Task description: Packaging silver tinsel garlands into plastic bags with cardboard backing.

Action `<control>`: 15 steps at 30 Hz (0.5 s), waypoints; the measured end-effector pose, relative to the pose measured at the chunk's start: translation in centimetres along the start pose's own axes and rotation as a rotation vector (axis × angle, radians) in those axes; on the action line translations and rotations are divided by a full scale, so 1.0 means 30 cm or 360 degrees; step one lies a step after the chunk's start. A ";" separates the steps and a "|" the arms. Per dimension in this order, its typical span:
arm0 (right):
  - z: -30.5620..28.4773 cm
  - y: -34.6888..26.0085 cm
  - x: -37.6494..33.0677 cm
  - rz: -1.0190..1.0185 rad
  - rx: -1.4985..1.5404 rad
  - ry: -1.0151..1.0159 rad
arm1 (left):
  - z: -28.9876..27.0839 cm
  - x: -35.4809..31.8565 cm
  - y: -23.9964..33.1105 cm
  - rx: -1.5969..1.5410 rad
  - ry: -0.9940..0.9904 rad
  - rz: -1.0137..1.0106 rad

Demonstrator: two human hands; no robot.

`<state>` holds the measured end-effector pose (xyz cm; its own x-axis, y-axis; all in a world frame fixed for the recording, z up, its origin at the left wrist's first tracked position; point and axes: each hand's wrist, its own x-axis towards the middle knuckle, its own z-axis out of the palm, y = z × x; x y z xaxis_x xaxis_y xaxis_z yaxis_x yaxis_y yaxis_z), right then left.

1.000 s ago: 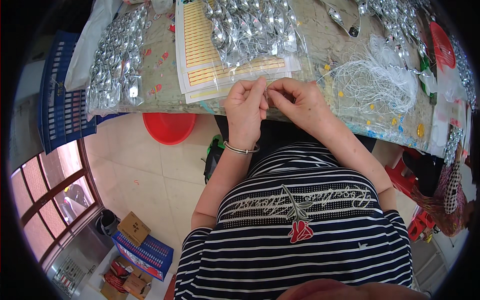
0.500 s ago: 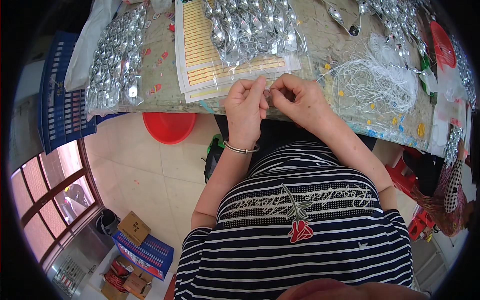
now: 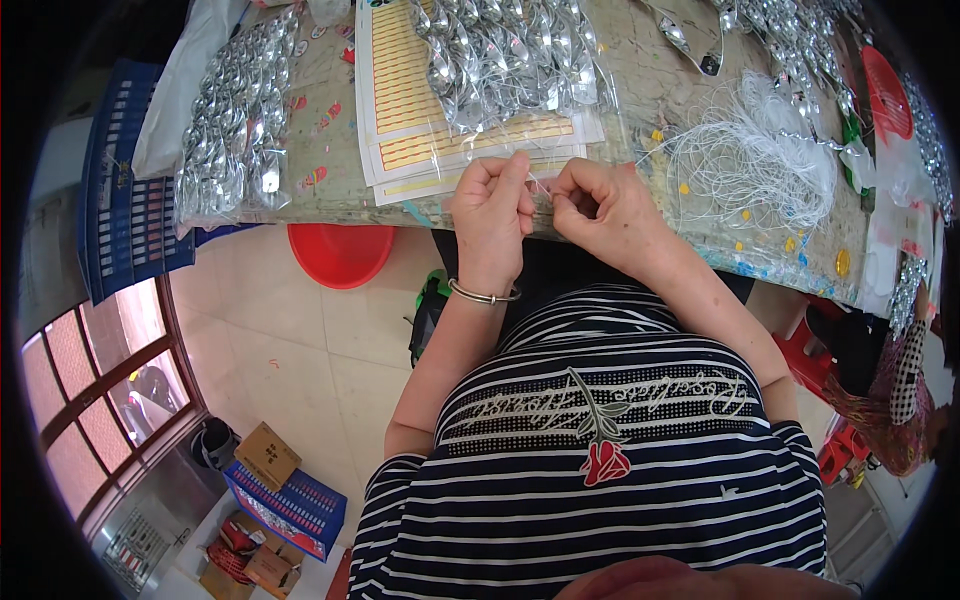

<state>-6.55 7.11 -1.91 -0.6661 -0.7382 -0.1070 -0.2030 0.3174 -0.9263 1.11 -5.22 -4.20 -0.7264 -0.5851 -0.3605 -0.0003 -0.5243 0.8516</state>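
Both my hands meet at the table's near edge, below a clear bag of twisted silver strips (image 3: 505, 60). My left hand (image 3: 487, 215) is closed, its thumb pressed against the curled fingers. Just to its right, my right hand (image 3: 608, 212) has thumb and forefinger pinched together. A thin white string (image 3: 540, 186) shows faintly in the small gap between the fingertips; its ends are hidden in my fingers. Under the bag lie printed sheets (image 3: 392, 100) with red and yellow rows. A loose tangle of white strings (image 3: 760, 155) rests on the table to the right of my right hand.
Another bag of silver twists (image 3: 235, 120) lies at the table's left, by a blue printed carton (image 3: 130, 190). A red basket (image 3: 886, 92) stands at the far right. On the floor are a red basin (image 3: 340, 255) and a cardboard box (image 3: 268, 457).
My right hand has drawn slightly right, widening the gap between the fingertips, and its fingers have shifted. My left hand has hardly moved.
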 end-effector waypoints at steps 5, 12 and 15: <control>-0.004 0.006 -0.035 -0.0078 -0.0057 -0.0028 | -0.016 0.007 -0.007 0.0032 -0.0069 -0.0015; -0.013 -0.024 -0.098 -0.0003 -0.0091 -0.0155 | -0.016 0.006 -0.009 0.0094 -0.0065 0.0016; -0.016 -0.027 -0.106 0.0004 -0.0068 -0.0201 | -0.015 0.004 -0.011 0.0109 -0.0071 0.0028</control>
<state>-4.61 9.48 -0.65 -0.5712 -0.8057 -0.1566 -0.2335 0.3424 -0.9101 1.32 -5.40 -4.69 -0.7567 -0.5649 -0.3291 -0.0331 -0.4697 0.8822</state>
